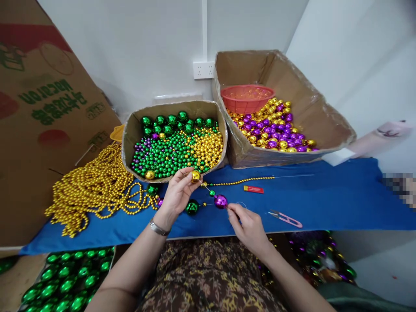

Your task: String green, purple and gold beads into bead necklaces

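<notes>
My left hand (178, 190) pinches a large gold bead (195, 176) just in front of the smaller box. From that bead a string runs down through a small green bead (212, 193) to a big shiny purple bead (220, 201). My right hand (247, 225) is closed at the right side of the purple bead, thumb and finger on what looks like the string there; the fingertips partly hide it. Close below my left hand lies a dark green bead (192, 207) on a string with a tiny gold bead (204, 204). A strand of small gold beads (242, 180) stretches rightward, ending in bare thread.
An open box (175, 106) holds green, gold and purple beads. The taller box (286, 86) contains gold and purple beads and a red basket (247, 99). Gold bead strands (94, 186) are heaped left. Pink thread snips (286, 219) and a red lighter-sized packet (254, 189) lie right on blue cloth (341, 195).
</notes>
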The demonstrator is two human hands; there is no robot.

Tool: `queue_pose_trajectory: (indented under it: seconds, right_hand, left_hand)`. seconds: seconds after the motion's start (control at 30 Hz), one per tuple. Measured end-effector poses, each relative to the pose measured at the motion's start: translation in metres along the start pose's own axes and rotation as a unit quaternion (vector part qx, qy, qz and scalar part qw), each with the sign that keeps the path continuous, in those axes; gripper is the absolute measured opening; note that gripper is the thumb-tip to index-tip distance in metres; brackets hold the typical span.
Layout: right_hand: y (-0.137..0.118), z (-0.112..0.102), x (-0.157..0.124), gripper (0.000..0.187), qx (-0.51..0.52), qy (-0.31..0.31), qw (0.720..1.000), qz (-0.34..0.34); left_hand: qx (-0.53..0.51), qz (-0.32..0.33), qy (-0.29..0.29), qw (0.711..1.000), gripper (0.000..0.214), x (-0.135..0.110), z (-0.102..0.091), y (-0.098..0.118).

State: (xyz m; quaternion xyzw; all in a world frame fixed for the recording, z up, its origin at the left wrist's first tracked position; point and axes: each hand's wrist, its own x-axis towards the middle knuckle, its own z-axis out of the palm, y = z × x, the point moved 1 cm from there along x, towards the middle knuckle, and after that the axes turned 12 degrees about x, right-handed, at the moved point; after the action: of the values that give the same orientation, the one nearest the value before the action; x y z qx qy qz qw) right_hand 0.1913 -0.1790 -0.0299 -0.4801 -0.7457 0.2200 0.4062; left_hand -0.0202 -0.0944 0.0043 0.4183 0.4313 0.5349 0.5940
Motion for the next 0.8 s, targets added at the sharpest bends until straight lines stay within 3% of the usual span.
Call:
queue_pose_trajectory:
  seconds: [0.23,0.43,0.67,0.8]
  right_hand:
    - [0.001,0.000,-0.004,0.024,-0.017,0.016,0.999,-0.021]
    - [-0.001,0.003,0.000,0.023,0.008,0.008,1.000,0.000]
    - [0.002,0.011,-0.002,0.018,0.109,0.008,0.990,0.094]
    - [0.008,0.013,-0.002,0.022,0.092,0.034,0.992,0.081]
  left_hand:
    - [0.014,0.027,0.011,0.999,0.026,-0.005,0.002,0.000]
    - [0.134,0.111,0.035,0.984,0.041,-0.014,0.011,-0.013]
    - [0.116,0.074,0.029,0.990,0.057,-0.020,0.014,-0.025]
    - [0.120,0.073,0.029,0.990,0.059,-0.021,0.014,-0.027]
